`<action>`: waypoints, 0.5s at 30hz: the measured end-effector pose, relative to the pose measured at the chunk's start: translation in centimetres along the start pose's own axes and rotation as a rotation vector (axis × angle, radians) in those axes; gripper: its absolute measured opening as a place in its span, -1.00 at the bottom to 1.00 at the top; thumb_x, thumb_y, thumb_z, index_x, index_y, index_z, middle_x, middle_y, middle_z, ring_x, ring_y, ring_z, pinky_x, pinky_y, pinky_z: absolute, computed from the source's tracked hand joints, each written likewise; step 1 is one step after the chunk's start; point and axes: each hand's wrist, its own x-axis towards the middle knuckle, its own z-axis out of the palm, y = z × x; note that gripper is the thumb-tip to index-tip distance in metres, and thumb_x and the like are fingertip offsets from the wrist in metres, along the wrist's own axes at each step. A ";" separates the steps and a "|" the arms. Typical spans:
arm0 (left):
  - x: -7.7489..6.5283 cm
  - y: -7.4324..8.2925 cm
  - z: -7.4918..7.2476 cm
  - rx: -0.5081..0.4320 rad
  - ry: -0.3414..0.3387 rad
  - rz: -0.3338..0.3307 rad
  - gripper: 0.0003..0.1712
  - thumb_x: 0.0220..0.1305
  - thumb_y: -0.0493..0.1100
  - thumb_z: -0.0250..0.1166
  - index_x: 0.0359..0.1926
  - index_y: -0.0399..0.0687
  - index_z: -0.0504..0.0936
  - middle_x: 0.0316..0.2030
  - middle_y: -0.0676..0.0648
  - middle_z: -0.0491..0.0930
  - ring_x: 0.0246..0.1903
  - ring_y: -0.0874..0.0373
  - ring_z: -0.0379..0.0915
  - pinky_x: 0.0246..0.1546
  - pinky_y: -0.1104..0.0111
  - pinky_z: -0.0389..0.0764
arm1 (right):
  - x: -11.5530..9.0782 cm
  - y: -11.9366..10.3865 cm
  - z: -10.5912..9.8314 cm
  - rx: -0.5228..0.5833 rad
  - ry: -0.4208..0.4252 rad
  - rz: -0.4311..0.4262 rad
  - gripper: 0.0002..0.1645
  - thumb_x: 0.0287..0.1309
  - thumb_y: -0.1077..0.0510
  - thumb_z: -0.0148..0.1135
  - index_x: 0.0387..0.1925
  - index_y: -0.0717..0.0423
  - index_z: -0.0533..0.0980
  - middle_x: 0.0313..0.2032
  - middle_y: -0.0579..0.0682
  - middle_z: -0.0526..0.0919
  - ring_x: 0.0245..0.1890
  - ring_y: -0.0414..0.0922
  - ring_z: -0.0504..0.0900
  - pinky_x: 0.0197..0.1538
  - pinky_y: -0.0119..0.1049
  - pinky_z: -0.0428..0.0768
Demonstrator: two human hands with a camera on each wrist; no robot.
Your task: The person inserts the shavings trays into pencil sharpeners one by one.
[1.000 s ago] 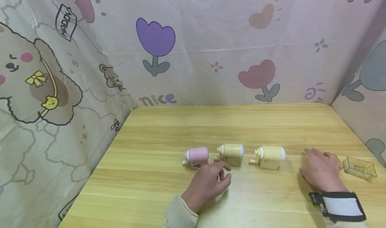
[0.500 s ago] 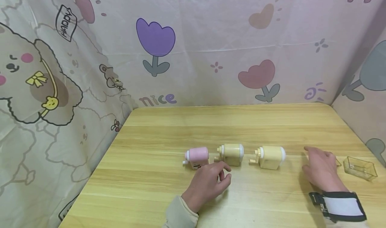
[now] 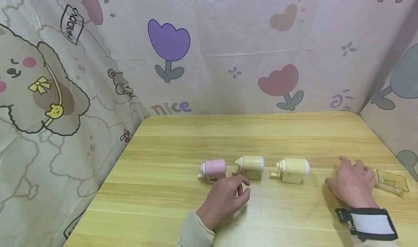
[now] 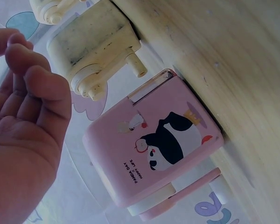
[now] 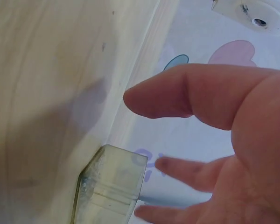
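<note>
My left hand (image 3: pixel 225 198) is held loosely curled with nothing in it, in front of a pink crank pencil sharpener (image 3: pixel 214 170). In the left wrist view that pink sharpener (image 4: pixel 158 144) shows a panda print, and the curled fingers are apart from it. Two cream-yellow crank pencil sharpeners stand to its right: one in the middle (image 3: pixel 253 167) and another farther right (image 3: pixel 294 170). My right hand (image 3: pixel 352 183) spreads its fingers low over the table, just left of a clear yellowish plastic box (image 3: pixel 392 183). In the right wrist view this box (image 5: pixel 114 182) sits beyond the fingers.
The wood-grain table (image 3: pixel 248 130) carries all of these things. Printed cloth (image 3: pixel 222 83) hangs behind it and on both sides. A strap with a white panel (image 3: pixel 372 223) circles the right wrist.
My right hand has spread its fingers and shifted slightly right toward the clear box. A thin see-through edge beside that hand is now hidden. The left hand and the sharpeners stay put.
</note>
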 end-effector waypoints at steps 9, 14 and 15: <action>0.0 0.1 -0.1 0.019 -0.012 -0.003 -0.92 0.17 -0.16 0.22 -0.30 0.01 0.61 -0.61 0.29 0.30 -0.64 0.54 0.11 -0.64 0.67 0.20 | 0.0 0.3 -0.2 -0.033 -0.056 0.062 0.05 -0.09 0.10 0.24 0.23 0.66 -0.08 -0.06 0.78 -0.01 -0.15 0.67 -0.01 -0.05 0.51 -0.02; 0.0 0.1 -0.1 0.016 -0.018 -0.004 -0.92 0.17 -0.16 0.22 -0.30 0.01 0.61 -0.61 0.30 0.30 -0.64 0.54 0.12 -0.64 0.67 0.20 | -0.1 0.5 -0.1 -0.018 -0.068 0.063 0.06 -0.06 0.16 0.21 0.26 0.65 -0.15 -0.03 0.79 -0.07 -0.15 0.66 -0.02 -0.05 0.48 0.02; 0.0 0.1 -0.1 0.016 -0.019 -0.004 -0.92 0.17 -0.16 0.22 -0.30 0.01 0.61 -0.61 0.30 0.30 -0.64 0.54 0.12 -0.64 0.67 0.20 | -0.2 0.6 -0.2 -0.018 -0.069 0.060 0.07 -0.06 0.16 0.21 0.27 0.64 -0.16 -0.01 0.80 -0.10 -0.13 0.67 -0.03 -0.03 0.48 0.01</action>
